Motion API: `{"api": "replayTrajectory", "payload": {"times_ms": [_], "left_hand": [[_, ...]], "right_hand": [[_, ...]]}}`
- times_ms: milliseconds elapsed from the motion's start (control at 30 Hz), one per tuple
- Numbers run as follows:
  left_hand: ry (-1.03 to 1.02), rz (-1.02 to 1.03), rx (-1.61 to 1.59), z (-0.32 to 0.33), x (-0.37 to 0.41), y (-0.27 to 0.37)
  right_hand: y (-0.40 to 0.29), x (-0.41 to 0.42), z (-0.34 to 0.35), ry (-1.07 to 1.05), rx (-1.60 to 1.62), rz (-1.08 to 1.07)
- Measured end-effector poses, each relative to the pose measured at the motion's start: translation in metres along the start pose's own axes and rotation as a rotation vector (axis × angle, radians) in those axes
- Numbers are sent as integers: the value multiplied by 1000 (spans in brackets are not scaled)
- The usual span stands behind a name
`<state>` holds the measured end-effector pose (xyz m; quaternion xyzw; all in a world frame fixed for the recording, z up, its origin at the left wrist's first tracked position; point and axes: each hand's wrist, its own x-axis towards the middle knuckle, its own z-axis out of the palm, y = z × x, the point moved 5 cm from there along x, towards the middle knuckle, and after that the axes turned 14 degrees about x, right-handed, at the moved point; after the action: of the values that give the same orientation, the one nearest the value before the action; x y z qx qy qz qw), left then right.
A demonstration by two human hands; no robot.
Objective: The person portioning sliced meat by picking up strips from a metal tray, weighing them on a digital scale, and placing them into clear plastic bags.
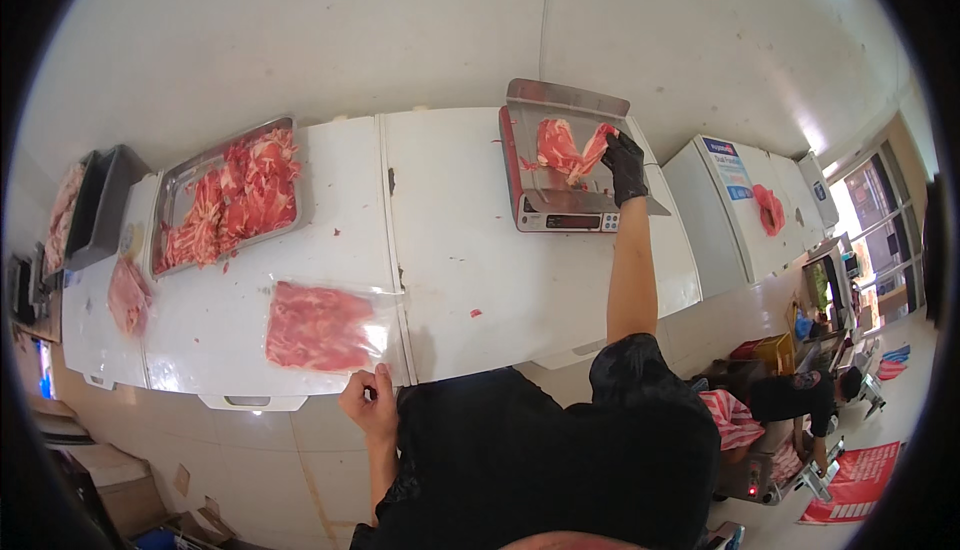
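Observation:
My right hand (625, 164), in a black glove, pinches one end of a strip of raw meat (596, 151) at the right of the scale's pan. The rest of the strip joins folded raw meat (556, 146) lying on the metal pan of a red-sided digital scale (571, 221). My bare left hand (373, 404) is loosely curled at the front edge of the white freezer top (450, 265), with nothing visible in it. Just above it lies a flat clear plastic bag of sliced meat (319, 325). Whether the thumb touches the bag's edge is unclear.
At left, a metal tray (300, 209) holds a heap of sliced meat; a smaller bag of meat (129, 296) and a dark bin (105, 197) are farther left. Meat scraps dot the surface. At right stand another white freezer (705, 205) and a person (787, 400) beside a machine.

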<state>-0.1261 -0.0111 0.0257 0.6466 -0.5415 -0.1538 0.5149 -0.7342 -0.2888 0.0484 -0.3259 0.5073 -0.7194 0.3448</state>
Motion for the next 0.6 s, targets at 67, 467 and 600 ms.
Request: {"api": "replayTrajectory", "payload": {"times_ms": [67, 467, 600], "left_hand": [[-12, 12, 51, 2, 5, 9], [-532, 135, -286, 117, 31, 85], [-600, 259, -316, 170, 56, 123]], "right_hand": [[-12, -14, -2, -13, 90, -17], [-129, -86, 50, -378, -66, -176], [-145, -101, 72, -468, -4, -106]]}}
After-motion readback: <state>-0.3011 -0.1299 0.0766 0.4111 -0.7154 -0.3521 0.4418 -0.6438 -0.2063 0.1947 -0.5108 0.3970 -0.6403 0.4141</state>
